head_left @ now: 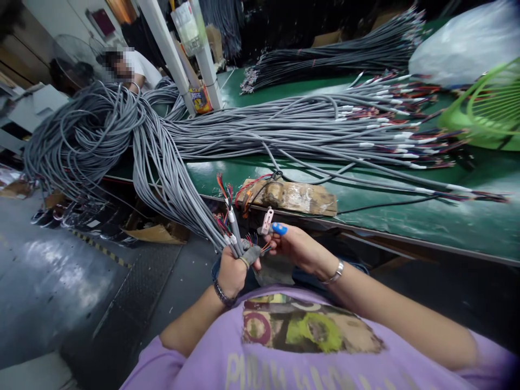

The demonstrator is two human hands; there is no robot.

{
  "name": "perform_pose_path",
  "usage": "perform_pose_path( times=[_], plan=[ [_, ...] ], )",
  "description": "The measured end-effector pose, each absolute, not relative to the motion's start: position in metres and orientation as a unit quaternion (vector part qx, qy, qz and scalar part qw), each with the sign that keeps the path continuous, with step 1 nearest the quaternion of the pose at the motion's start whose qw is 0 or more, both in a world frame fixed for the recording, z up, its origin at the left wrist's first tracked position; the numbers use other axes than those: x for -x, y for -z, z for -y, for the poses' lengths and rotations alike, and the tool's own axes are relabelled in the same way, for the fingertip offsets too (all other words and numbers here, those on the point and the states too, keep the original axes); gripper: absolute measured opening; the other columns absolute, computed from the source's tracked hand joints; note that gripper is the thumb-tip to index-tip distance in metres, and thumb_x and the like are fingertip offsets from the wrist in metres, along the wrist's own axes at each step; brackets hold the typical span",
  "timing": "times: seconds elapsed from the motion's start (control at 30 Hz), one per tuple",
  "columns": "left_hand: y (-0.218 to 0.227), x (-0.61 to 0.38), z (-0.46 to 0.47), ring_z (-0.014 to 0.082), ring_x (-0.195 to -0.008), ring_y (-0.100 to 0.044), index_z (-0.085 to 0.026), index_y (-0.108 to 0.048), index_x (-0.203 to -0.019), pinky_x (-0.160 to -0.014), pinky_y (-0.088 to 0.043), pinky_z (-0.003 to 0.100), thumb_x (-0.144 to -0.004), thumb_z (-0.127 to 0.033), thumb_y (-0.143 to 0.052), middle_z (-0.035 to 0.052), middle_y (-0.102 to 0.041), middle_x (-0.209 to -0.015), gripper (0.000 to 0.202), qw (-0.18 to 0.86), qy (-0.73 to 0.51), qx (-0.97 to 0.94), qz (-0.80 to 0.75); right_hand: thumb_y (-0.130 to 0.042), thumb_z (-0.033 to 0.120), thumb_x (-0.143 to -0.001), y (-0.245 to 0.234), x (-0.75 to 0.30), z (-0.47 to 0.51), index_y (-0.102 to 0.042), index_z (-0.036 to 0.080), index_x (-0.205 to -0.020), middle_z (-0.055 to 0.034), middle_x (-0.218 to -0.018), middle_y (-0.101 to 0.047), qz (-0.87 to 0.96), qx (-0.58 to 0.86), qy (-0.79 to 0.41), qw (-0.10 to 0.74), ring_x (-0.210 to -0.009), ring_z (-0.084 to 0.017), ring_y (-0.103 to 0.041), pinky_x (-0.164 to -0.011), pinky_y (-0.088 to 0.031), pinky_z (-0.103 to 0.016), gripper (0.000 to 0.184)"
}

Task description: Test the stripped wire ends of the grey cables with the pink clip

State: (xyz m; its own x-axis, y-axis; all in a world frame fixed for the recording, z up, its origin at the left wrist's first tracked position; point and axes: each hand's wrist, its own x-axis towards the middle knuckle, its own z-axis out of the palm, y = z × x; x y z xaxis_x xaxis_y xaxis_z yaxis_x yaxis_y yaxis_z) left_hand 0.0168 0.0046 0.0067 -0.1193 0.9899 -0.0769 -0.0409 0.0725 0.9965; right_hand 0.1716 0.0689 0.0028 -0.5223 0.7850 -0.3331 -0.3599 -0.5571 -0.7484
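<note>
My left hand (pixel 233 273) is closed around the ends of several grey cables (pixel 174 189), whose bundle runs down from the bench. White-wrapped ends and thin coloured wires (pixel 222 189) stick up out of this fist. A grey cover sits on the left thumb. My right hand (pixel 298 246), with a blue cover (pixel 279 228) on one digit, is closed in a pinch just right of the left hand. By its fingertips are a small pink slotted piece (pixel 267 221) and some thin coloured wires (pixel 266 248); which of these it grips is hidden.
A worn wooden block (pixel 292 196) lies at the edge of the green bench (pixel 406 219). Long grey cables (pixel 244 127) stretch across the bench, with black cables (pixel 325 62) behind. A green basket (pixel 487 108) and white plastic bag (pixel 467 43) stand right. Another person (pixel 142 70) sits at back left.
</note>
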Motion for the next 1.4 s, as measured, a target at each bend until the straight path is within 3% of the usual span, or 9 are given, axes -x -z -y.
perform_pose_path(
  times=[0.17,0.47,0.67,0.77,0.9,1.0,1.1,1.23,1.4],
  plan=[
    [-0.008,-0.017,-0.005,0.0109,-0.049,-0.051,-0.017,-0.059,-0.048,-0.058,-0.041,0.025,-0.081,-0.035,-0.066,-0.0002,-0.058,-0.047,0.038,0.483,-0.489,-0.485,-0.542,-0.083,0.042,-0.060,-0.015,-0.166,-0.065,-0.063,0.015,-0.073,0.0000,-0.063,-0.066,0.427,0.326,-0.789,0.297,-0.056,-0.012,-0.057,-0.055,-0.037,-0.024,0.036],
    [-0.007,-0.016,0.000,0.0120,-0.050,-0.053,-0.017,-0.059,-0.049,-0.060,-0.043,0.026,-0.081,-0.036,-0.065,0.0000,-0.058,-0.048,0.038,0.480,-0.507,-0.466,-0.543,-0.082,0.037,-0.062,0.004,-0.168,-0.067,-0.058,0.017,-0.064,0.0045,-0.056,-0.055,0.326,0.370,-0.790,0.365,-0.052,-0.008,-0.047,-0.055,-0.039,-0.023,0.031],
    [-0.014,-0.014,-0.004,0.0104,-0.045,-0.050,-0.016,-0.061,-0.057,-0.052,-0.040,0.024,-0.075,-0.034,-0.072,-0.0013,-0.058,-0.045,0.028,0.542,-0.545,-0.397,-0.502,-0.065,0.048,-0.082,0.011,-0.179,-0.087,-0.066,0.018,-0.087,-0.0037,-0.082,-0.067,0.192,0.285,-0.887,0.309,-0.066,-0.012,-0.057,-0.062,-0.048,-0.025,0.030],
    [-0.019,-0.017,-0.011,0.0100,-0.042,-0.049,-0.016,-0.059,-0.057,-0.049,-0.039,0.024,-0.071,-0.033,-0.074,-0.0017,-0.057,-0.043,0.027,0.570,-0.552,-0.375,-0.480,-0.068,0.048,-0.080,0.006,-0.175,-0.091,-0.067,0.018,-0.091,-0.0038,-0.083,-0.067,0.240,0.242,-0.894,0.292,-0.063,-0.011,-0.054,-0.058,-0.044,-0.024,0.032],
    [-0.020,-0.023,-0.019,0.0099,-0.039,-0.048,-0.017,-0.056,-0.054,-0.046,-0.037,0.024,-0.069,-0.032,-0.075,-0.0019,-0.055,-0.040,0.029,0.579,-0.548,-0.365,-0.480,-0.077,0.052,-0.068,0.001,-0.166,-0.089,-0.065,0.017,-0.070,0.0016,-0.061,-0.057,0.379,0.319,-0.769,0.404,-0.054,-0.009,-0.044,-0.053,-0.036,-0.023,0.038],
    [-0.020,-0.026,-0.022,0.0096,-0.039,-0.047,-0.017,-0.055,-0.051,-0.045,-0.035,0.023,-0.070,-0.031,-0.074,-0.0016,-0.054,-0.040,0.031,0.573,-0.546,-0.370,-0.487,-0.071,0.063,-0.068,0.001,-0.162,-0.087,-0.064,0.017,-0.062,0.0012,-0.056,-0.056,0.435,0.373,-0.674,0.466,-0.053,-0.009,-0.043,-0.052,-0.034,-0.024,0.048],
    [-0.018,-0.027,-0.022,0.0097,-0.039,-0.047,-0.017,-0.055,-0.050,-0.046,-0.036,0.024,-0.072,-0.031,-0.073,-0.0015,-0.054,-0.040,0.032,0.565,-0.546,-0.378,-0.489,-0.067,0.070,-0.066,0.001,-0.157,-0.088,-0.065,0.017,-0.064,0.0001,-0.057,-0.057,0.381,0.337,-0.738,0.444,-0.053,-0.011,-0.046,-0.051,-0.037,-0.025,0.053],
    [-0.014,-0.027,-0.021,0.0096,-0.040,-0.047,-0.017,-0.055,-0.049,-0.049,-0.038,0.024,-0.073,-0.032,-0.073,-0.0018,-0.054,-0.041,0.034,0.558,-0.545,-0.387,-0.492,-0.077,0.060,-0.063,0.001,-0.150,-0.090,-0.068,0.016,-0.070,-0.0012,-0.063,-0.063,0.251,0.285,-0.824,0.420,-0.055,-0.011,-0.051,-0.053,-0.042,-0.024,0.045],
    [-0.008,-0.027,-0.020,0.0089,-0.041,-0.047,-0.017,-0.055,-0.049,-0.048,-0.038,0.023,-0.073,-0.031,-0.073,-0.0023,-0.054,-0.041,0.034,0.546,-0.540,-0.389,-0.508,-0.076,0.050,-0.071,0.000,-0.147,-0.091,-0.070,0.015,-0.073,-0.0019,-0.064,-0.065,0.199,0.287,-0.831,0.432,-0.056,-0.011,-0.054,-0.054,-0.044,-0.023,0.036]
  ],
)
